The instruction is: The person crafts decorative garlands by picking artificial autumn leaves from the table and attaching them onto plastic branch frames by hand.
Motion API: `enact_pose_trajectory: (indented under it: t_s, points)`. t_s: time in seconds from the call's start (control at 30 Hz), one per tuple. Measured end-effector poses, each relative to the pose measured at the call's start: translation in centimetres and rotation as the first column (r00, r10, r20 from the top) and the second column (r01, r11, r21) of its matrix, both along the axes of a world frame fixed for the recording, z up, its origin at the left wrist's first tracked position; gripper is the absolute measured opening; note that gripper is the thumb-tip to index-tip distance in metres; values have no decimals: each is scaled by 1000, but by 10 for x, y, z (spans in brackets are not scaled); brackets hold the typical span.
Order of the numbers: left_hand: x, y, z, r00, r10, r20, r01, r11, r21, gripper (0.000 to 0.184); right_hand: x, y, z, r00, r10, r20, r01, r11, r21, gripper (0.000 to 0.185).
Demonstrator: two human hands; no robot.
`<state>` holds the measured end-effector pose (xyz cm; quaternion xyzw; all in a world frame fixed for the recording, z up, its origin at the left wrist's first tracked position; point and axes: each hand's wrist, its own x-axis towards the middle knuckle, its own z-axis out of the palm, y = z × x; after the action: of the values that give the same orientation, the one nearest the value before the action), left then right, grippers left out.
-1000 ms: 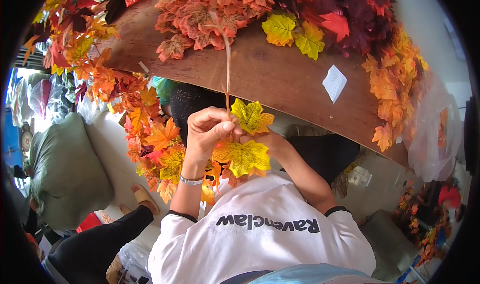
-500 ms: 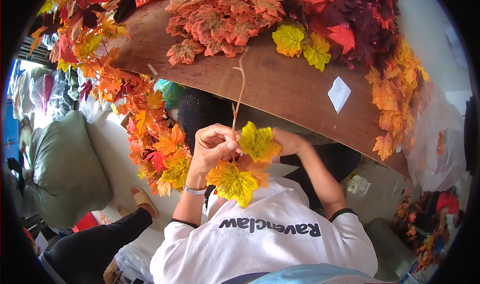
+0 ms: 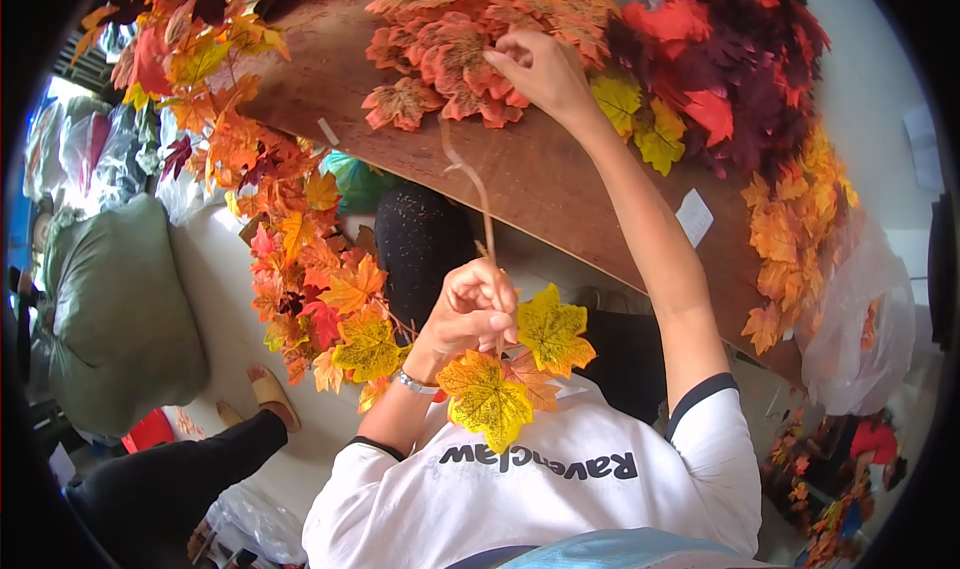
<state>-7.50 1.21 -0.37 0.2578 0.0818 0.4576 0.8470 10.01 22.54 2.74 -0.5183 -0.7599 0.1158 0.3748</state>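
My left hand [image 3: 470, 314] pinches the brown stem [image 3: 482, 204] of an artificial maple leaf branch in front of my chest. Yellow-green and orange leaves [image 3: 487, 401] fan out at its lower end, while the bare upper part of the stem points toward the table. Stretched out over the table, my right hand [image 3: 540, 74] has its thumb and forefinger closed at the edge of a rust-orange artificial maple leaf [image 3: 458, 59] on the pile. Its other fingers are curled in and partly hidden.
The brown wooden table [image 3: 390, 169] also carries dark red leaves [image 3: 760, 79], two yellow leaves [image 3: 658, 139] and a white paper slip [image 3: 693, 217]. A leaf garland [image 3: 300, 239] hangs at left. A green sack [image 3: 120, 314] and another person's leg [image 3: 180, 469] are on the left.
My right hand has moved from the yellow leaves near my chest up to the rust-orange pile. My left hand still holds the stem, slightly lower and to the right in view.
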Motion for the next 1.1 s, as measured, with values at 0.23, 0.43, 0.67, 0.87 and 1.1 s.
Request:
enact_pose_trajectory:
  t_s: [0.23, 0.43, 0.67, 0.87, 1.1]
  points:
    - [-8, 4, -3, 991, -88, 103, 93, 995, -47, 15, -61, 5, 3, 972, 229, -51, -215, 956, 202, 16]
    - [-7, 10, 2, 986, -133, 101, 126, 990, 68, 12, -110, 38, -31, 941, 300, 157, -308, 951, 25, 13]
    - [-10, 4, 0, 991, -106, 84, 110, 993, -51, 13, -141, 62, -37, 811, 281, 513, -317, 948, -19, 8]
    - [-17, 7, -10, 984, -84, 155, 92, 995, -45, 9, -91, 68, 26, 943, 157, 294, -182, 982, 59, 14]
    - [-10, 15, -3, 991, -79, 108, 79, 997, 8, 8, 32, 176, 9, 967, -110, 230, 97, 993, 66, 15]
